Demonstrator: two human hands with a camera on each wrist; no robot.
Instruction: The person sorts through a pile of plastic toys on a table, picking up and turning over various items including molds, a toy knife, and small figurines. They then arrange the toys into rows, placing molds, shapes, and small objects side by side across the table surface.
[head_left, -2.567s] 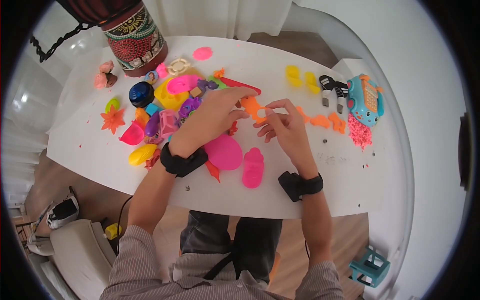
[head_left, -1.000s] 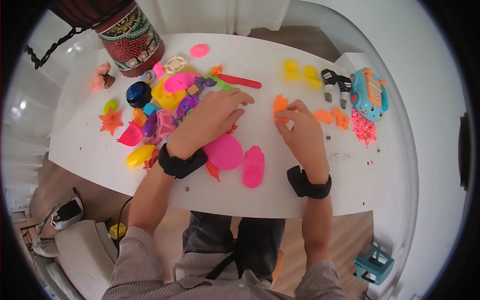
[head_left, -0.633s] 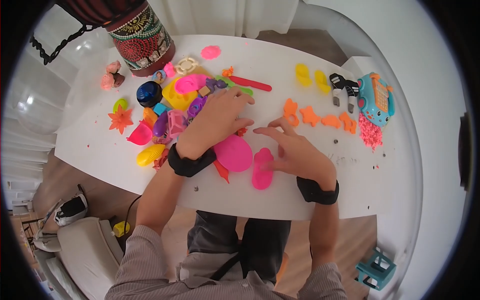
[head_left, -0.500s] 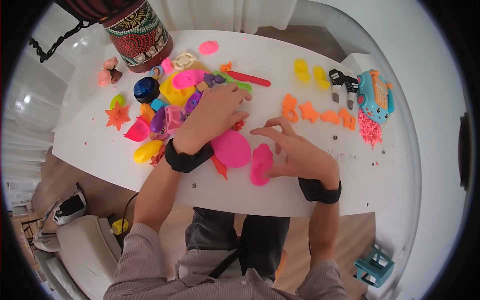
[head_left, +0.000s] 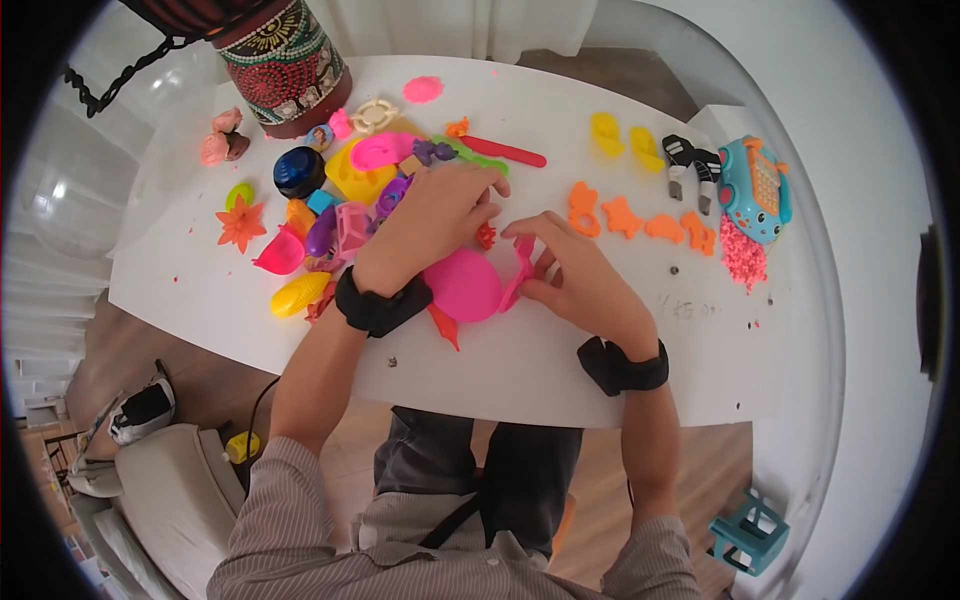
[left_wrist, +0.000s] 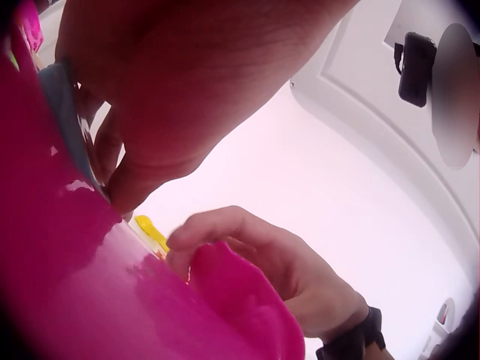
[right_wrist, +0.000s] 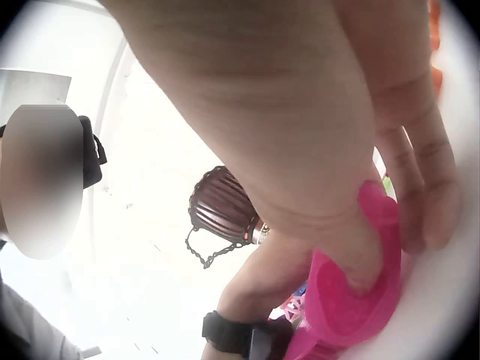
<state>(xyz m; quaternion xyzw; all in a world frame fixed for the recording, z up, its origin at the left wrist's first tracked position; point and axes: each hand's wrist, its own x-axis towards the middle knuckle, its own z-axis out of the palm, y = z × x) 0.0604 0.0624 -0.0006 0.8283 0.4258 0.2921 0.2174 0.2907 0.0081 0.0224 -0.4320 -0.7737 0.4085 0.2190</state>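
My right hand (head_left: pixel 585 280) pinches a pink, long toy mould (head_left: pixel 521 270) between thumb and fingers. It stands tilted on its side, beside a flat pink disc (head_left: pixel 463 288). In the right wrist view the thumb presses into the hollow of the mould (right_wrist: pixel 360 319). My left hand (head_left: pixel 430 222) lies over the right side of a toy pile, its fingers loosely bent and holding nothing that shows. Its palm side is mostly hidden. A row of orange cut-out shapes, among them a star (head_left: pixel 622 216), lies beyond my right hand.
The pile holds a yellow piece (head_left: pixel 362 180), a blue dome (head_left: pixel 299 173) and a yellow corn toy (head_left: pixel 299 295). A red stick (head_left: pixel 506 151) lies behind it. At the right are yellow pieces (head_left: pixel 606 135), a toy phone (head_left: pixel 752 190) and pink crumbs (head_left: pixel 744 255). A drum (head_left: pixel 285 70) stands back left.
My right hand set the orange piece into the row and let go, then came back toward me. It took up the pink mould and tipped it on its side. My left hand barely moved.
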